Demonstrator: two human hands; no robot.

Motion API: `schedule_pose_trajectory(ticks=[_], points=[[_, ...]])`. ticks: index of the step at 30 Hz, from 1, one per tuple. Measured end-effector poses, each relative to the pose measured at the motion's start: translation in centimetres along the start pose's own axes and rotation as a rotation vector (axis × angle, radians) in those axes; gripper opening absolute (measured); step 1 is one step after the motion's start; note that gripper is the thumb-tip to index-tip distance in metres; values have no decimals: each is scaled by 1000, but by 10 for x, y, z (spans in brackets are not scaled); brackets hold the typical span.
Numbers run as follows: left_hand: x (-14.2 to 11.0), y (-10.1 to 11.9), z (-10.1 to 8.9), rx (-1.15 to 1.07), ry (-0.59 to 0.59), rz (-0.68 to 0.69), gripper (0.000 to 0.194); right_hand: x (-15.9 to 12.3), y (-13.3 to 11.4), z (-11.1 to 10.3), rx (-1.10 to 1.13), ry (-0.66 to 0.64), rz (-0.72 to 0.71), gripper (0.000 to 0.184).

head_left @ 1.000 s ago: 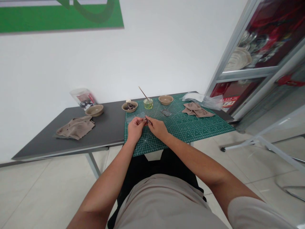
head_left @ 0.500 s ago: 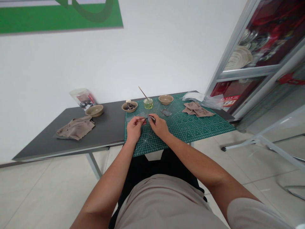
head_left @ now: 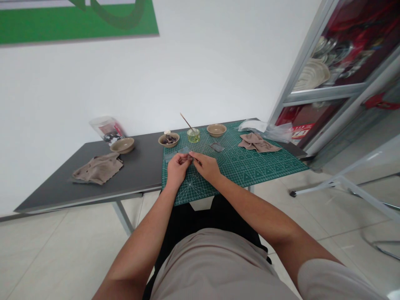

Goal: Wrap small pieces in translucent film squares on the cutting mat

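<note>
My left hand [head_left: 177,170] and my right hand [head_left: 206,167] meet above the green cutting mat [head_left: 242,166], fingertips pinched together. Whatever lies between them is mostly covered by the fingers and too small to name. Just behind my left hand shows a clear, greyish film-like piece [head_left: 170,156]; whether it is held or lying on the mat I cannot tell. Beyond my right hand, a small flat grey piece [head_left: 217,146] rests on the mat. Farther back stand a bowl of dark bits [head_left: 169,145] and a glass jar [head_left: 193,136] of yellowish liquid with a thin stick [head_left: 186,121] leaning in it.
A brown bowl [head_left: 216,130] stands at the back of the mat, near a crumpled cloth [head_left: 258,143] and clear plastic bags [head_left: 281,131]. On the dark table [head_left: 142,166] at left are another bowl [head_left: 122,146], a cloth [head_left: 98,168] and a clear tub [head_left: 108,129].
My right hand has shifted slightly left, so the fingertips of both hands now touch. The greyish piece at my right fingertips is now largely hidden. The view has shifted slightly.
</note>
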State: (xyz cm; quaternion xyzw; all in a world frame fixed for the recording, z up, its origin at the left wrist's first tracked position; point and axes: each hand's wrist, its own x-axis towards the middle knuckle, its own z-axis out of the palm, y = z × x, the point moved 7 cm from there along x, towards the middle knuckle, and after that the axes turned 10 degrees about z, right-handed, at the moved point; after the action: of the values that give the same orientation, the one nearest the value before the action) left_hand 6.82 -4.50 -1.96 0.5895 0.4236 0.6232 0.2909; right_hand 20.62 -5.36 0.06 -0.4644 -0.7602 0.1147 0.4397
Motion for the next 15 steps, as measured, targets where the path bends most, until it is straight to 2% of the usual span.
schedule_pose_trajectory(ticks=[9,15], points=[[-2,20,-5,317,1,76,7,-3,-9,10,-127,-104,-113,41],[-5,12,-7,285,44,50,12,-4,-9,10,-141,-92,-89,40]])
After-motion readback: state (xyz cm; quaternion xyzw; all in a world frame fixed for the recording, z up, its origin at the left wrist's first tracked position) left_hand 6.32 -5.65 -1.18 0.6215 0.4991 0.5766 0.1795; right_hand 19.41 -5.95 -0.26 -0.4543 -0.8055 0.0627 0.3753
